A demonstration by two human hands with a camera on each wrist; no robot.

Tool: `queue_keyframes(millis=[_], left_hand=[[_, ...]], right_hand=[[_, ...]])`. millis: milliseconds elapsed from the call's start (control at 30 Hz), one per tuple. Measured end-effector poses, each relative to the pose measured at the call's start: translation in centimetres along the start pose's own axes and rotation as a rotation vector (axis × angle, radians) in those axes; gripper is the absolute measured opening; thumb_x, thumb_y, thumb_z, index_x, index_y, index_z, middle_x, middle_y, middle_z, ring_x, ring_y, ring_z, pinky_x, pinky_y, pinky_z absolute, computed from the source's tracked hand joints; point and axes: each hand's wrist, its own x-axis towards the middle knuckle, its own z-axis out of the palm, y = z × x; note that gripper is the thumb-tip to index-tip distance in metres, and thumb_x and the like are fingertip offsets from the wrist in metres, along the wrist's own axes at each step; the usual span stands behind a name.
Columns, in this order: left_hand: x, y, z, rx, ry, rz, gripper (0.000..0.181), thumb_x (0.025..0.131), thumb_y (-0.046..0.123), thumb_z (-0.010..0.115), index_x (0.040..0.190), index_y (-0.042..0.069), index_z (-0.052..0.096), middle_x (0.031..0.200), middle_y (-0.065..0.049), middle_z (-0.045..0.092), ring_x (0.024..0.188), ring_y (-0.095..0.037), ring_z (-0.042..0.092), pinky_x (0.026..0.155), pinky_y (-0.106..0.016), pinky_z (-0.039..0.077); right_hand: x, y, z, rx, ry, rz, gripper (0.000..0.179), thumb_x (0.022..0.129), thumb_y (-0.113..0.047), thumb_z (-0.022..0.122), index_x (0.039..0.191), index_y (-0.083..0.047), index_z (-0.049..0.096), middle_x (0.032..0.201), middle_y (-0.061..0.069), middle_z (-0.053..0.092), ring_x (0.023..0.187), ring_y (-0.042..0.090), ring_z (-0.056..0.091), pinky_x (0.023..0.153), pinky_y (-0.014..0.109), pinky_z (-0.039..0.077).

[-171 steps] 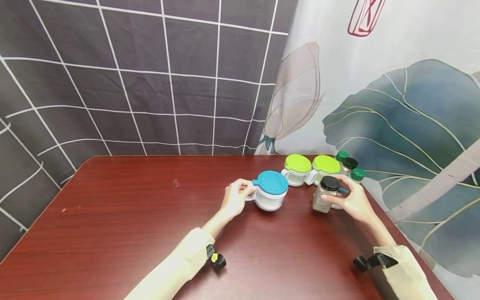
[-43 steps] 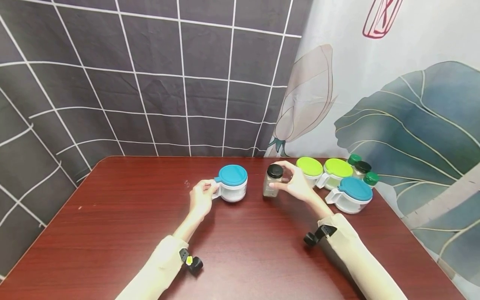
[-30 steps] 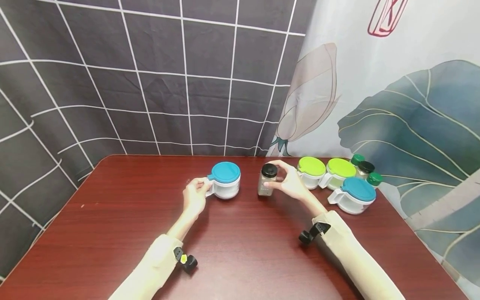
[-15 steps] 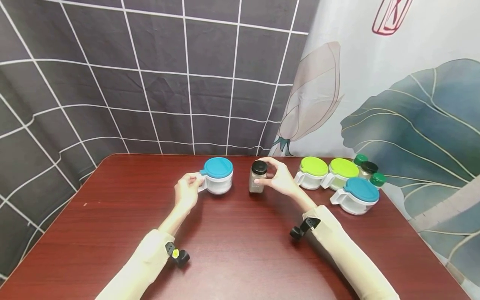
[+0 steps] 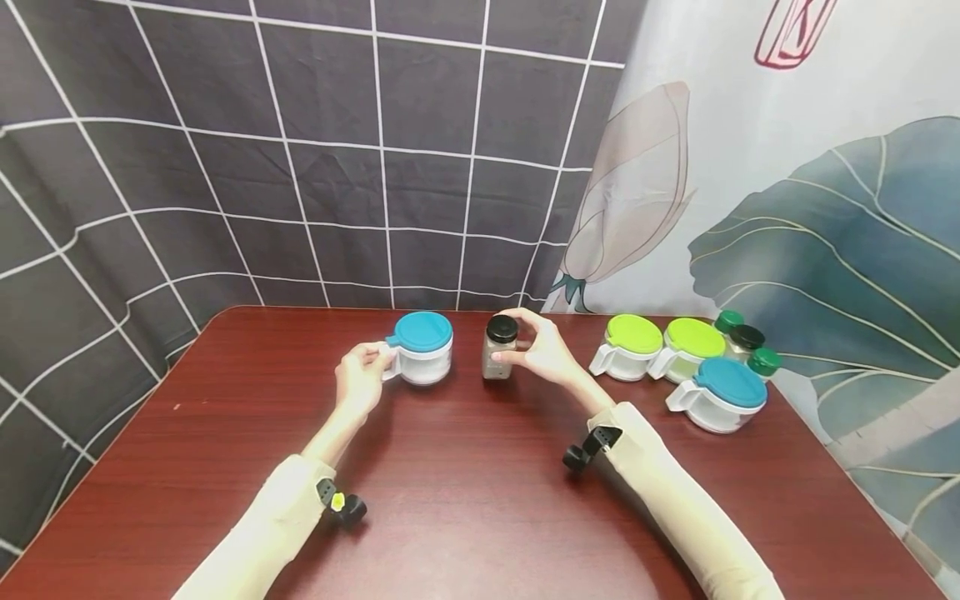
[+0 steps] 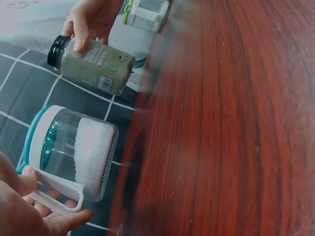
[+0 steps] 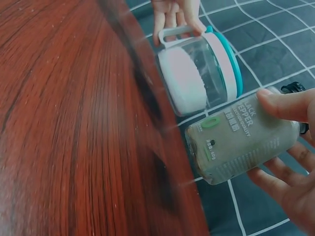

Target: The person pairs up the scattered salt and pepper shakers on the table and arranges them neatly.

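Observation:
My left hand (image 5: 359, 377) grips the white handle of a clear seasoning jar (image 5: 422, 348) with a blue lid. White granules fill the lower part of this jar (image 6: 93, 152), as the left wrist view shows. To its right, my right hand (image 5: 546, 350) holds a black pepper bottle (image 5: 497, 354) with a black cap, thumb on one side and fingers on the other. Its label and greyish powder show in the bottle (image 7: 241, 137) in the right wrist view. Both containers are upright, side by side near the table's back edge, with a small gap between them.
On the right of the red-brown table (image 5: 450, 500) stand two green-lidded jars (image 5: 628, 346) and another blue-lidded jar (image 5: 718, 396). Behind them are small bottles with green caps (image 5: 765, 362) and a black cap (image 5: 747, 337). A dark gridded curtain (image 5: 315, 167) hangs behind the table.
Both hands have carried the blue-lidded jar and the pepper bottle leftward, away from the other containers, and slightly toward the back edge. The grips look the same; the second blue-lidded jar is now uncovered.

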Motion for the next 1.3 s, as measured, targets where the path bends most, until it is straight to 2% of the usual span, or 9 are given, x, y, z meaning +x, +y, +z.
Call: queue_keyframes(millis=[300,567,800,1033,1300], left_hand=[[0.3,-0.2,-0.4,-0.019,0.023,-0.039,0.029,0.092,0.014,0.062,0.116,-0.002,0.063,0.113,-0.025,0.067,0.106,-0.034,0.065,0.092,-0.040,0.050],[0.4,-0.6,-0.7,-0.016,0.058,-0.045,0.028,0.091,0.014,0.062,0.114,-0.002,0.065,0.112,-0.025,0.068,0.105,-0.033,0.065,0.083,-0.026,0.047],[0.6,-1.2,-0.8,-0.006,0.041,-0.075,0.028,0.092,0.013,0.060,0.116,-0.002,0.063,0.114,-0.026,0.066,0.107,-0.034,0.064,0.091,-0.039,0.049],[0.7,-1.5,-0.7,-0.023,0.069,-0.087,0.029,0.092,0.013,0.061,0.116,-0.002,0.064,0.113,-0.025,0.067,0.107,-0.034,0.064,0.092,-0.040,0.049],[0.7,-2.0,-0.6,-0.032,0.065,-0.095,0.028,0.092,0.014,0.061,0.115,-0.002,0.064,0.113,-0.025,0.067,0.107,-0.033,0.064,0.091,-0.038,0.049]], right_hand=[[1.0,0.0,1.3,0.009,-0.005,-0.002,0.056,0.068,0.007,0.080,0.119,0.001,0.058,0.113,0.021,0.063,0.095,0.012,0.063,0.088,0.040,0.055],[1.4,0.5,2.1,0.030,0.016,0.025,0.058,0.069,0.006,0.080,0.122,0.000,0.058,0.113,0.023,0.063,0.094,0.016,0.063,0.090,0.044,0.054],[1.4,-0.2,3.2,0.014,0.019,0.020,0.057,0.068,0.008,0.080,0.120,0.004,0.058,0.109,0.023,0.064,0.088,0.009,0.061,0.088,0.043,0.055],[1.1,-1.9,4.2,0.036,0.016,0.013,0.057,0.069,0.012,0.077,0.122,0.009,0.055,0.110,0.027,0.062,0.088,0.004,0.060,0.089,0.045,0.054],[1.2,-1.8,5.0,0.053,0.016,0.028,0.058,0.069,0.011,0.077,0.123,0.007,0.056,0.112,0.029,0.063,0.091,0.013,0.062,0.089,0.045,0.054]])
